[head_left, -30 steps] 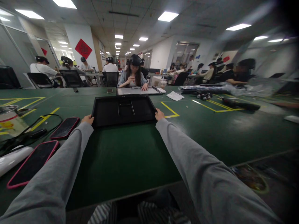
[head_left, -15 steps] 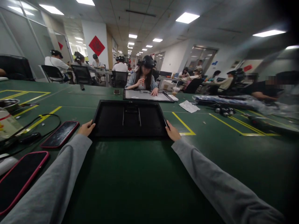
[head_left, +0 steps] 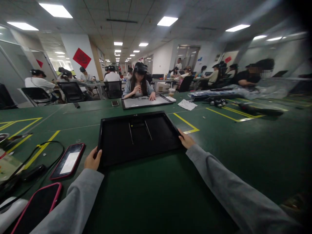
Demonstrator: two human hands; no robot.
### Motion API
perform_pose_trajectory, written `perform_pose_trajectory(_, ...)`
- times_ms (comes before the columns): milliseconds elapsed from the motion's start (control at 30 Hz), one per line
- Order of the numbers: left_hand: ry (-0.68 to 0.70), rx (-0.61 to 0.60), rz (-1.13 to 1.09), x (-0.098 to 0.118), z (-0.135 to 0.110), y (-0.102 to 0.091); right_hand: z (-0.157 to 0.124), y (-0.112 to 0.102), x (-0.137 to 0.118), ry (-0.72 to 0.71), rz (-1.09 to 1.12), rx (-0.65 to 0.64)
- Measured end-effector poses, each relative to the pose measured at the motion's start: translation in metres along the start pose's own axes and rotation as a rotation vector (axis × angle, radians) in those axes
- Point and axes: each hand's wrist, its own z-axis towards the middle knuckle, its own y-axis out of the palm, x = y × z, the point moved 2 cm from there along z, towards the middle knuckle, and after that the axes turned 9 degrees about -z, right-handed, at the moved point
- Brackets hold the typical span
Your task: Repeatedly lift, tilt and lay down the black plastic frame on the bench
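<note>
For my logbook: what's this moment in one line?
left hand: grips black panel near corner | right hand: grips right edge | panel: on green table

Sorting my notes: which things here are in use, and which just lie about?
In use: black tray, held at its near corners by left hand and right hand.
Lying about: red-edged phone, pink-cased phone, white paper.

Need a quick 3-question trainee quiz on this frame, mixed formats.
1. True or false: the left hand and the right hand both grip the black panel.
2. What lies nearest the left hand? A) red-edged phone B) screwdriver C) keyboard
3. Fill in: the table surface is ____.
Key: 1 true; 2 A; 3 green.
</note>
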Motion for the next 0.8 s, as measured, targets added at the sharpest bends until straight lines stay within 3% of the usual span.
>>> perform_pose_trajectory(67, -0.032, -0.030, -0.005, -0.009, -0.011, -0.004, -0.012, -0.007, 0.004, -0.003, -0.010, 0.006)
perform_pose_trajectory(200, -0.040, 0.025, 0.026, -0.018, -0.018, -0.009, -0.025, -0.011, 0.009, -0.017, -0.001, 0.011)
perform_pose_trajectory(300, -0.062, 0.004, 0.036, -0.011, -0.024, -0.010, -0.027, -0.008, 0.013, -0.038, 0.038, 0.008)
perform_pose_trajectory(467, -0.025, 0.087, -0.013, 0.008, -0.035, -0.008, -0.020, 0.002, 0.024, -0.039, 0.106, 0.010)
perform_pose_trajectory(633, -0.067, 0.054, 0.027, 0.015, -0.023, 0.002, -0.007, 0.009, 0.028, -0.039, 0.145, 0.023)
perform_pose_trajectory(800, -0.015, -0.019, -0.050, 0.010, -0.012, 0.009, -0.005, 0.005, 0.023, -0.021, 0.135, 0.038)
